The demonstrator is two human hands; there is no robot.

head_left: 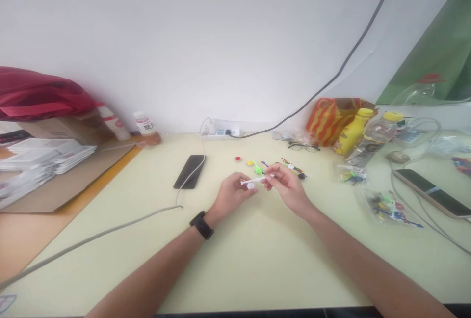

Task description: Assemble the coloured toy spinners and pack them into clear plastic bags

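Note:
My left hand, with a black band on its wrist, is closed on a small white round piece. My right hand pinches a thin white stick whose other end meets that round piece. Both hands hover just above the pale yellow table. Just behind them lie small coloured parts: a red round piece, a yellow one, a green stick and several coloured sticks.
A black phone on a grey cable lies left of the hands. Bottles, glasses, clear bags of coloured parts and another phone sit to the right. Boxes and papers fill the left side; a power strip is at the wall.

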